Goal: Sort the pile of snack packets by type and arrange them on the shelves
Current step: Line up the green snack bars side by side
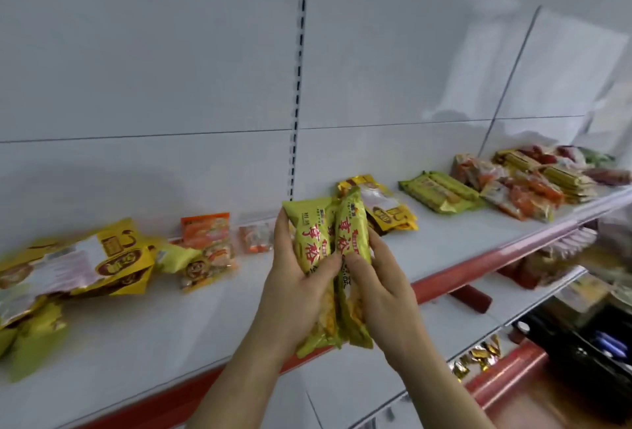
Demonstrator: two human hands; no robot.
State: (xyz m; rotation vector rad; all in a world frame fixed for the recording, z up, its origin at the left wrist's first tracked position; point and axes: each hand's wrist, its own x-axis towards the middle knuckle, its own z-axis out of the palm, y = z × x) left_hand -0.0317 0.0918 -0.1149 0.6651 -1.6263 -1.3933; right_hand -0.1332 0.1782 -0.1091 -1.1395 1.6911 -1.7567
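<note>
I hold two yellow-green snack packets with red lettering upright in front of the white shelf [461,237]. My left hand [294,278] grips the left packet [313,240], and my right hand [379,281] grips the right packet [352,233]. The two packets touch side by side. On the shelf behind them lies a yellow packet with a clear window [383,202]. Further right rest flat green packets [441,191], then a mixed heap of orange, yellow and red packets [533,182].
At the left of the shelf lies a pile of large yellow packets [85,261], with orange packets [205,233] and a small clear packet [256,238] beside it. A red strip edges the shelf front. Lower shelves at the right hold more goods and gold-wrapped sweets [478,356].
</note>
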